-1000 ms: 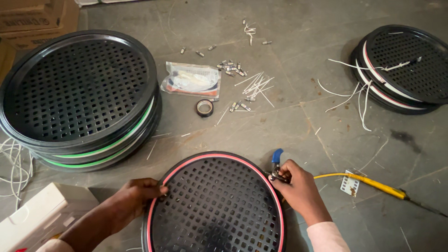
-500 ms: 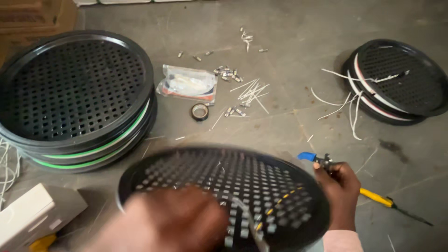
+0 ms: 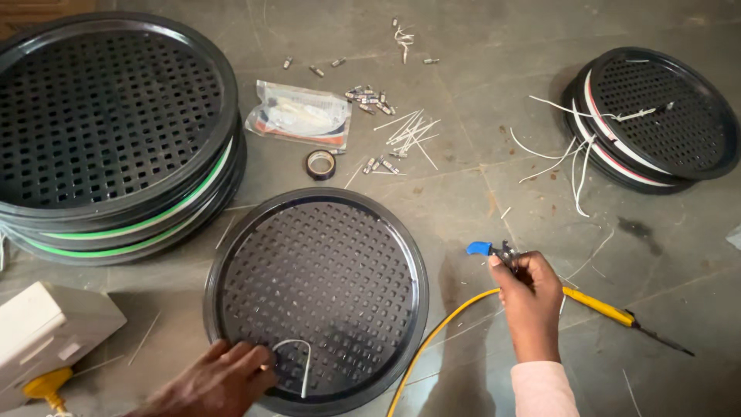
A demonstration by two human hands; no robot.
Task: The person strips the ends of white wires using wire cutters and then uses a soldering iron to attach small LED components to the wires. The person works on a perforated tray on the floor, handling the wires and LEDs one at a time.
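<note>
A round black perforated tray (image 3: 316, 286) lies flat on the grey floor in front of me. My left hand (image 3: 220, 378) rests on its near rim, fingers beside a short white wire loop (image 3: 297, 359) that sticks out of the grid. My right hand (image 3: 529, 297) hovers to the right of the tray, closed around a small tool with a blue handle tip (image 3: 480, 248). A yellow cable (image 3: 440, 332) curves under that hand, and a yellow-handled screwdriver (image 3: 610, 311) lies just beyond it.
A stack of large black trays with green bands (image 3: 108, 131) sits far left. A smaller stack with white wires (image 3: 656, 116) sits far right. A plastic bag (image 3: 301, 116), a tape roll (image 3: 320, 164), loose white wire pieces (image 3: 409, 131) and a white box (image 3: 46, 328) lie around.
The tray was lifted and turned over; its pink-rimmed side no longer shows and it lies flat again. My right hand moved right with the tool, my left shifted to the near rim.
</note>
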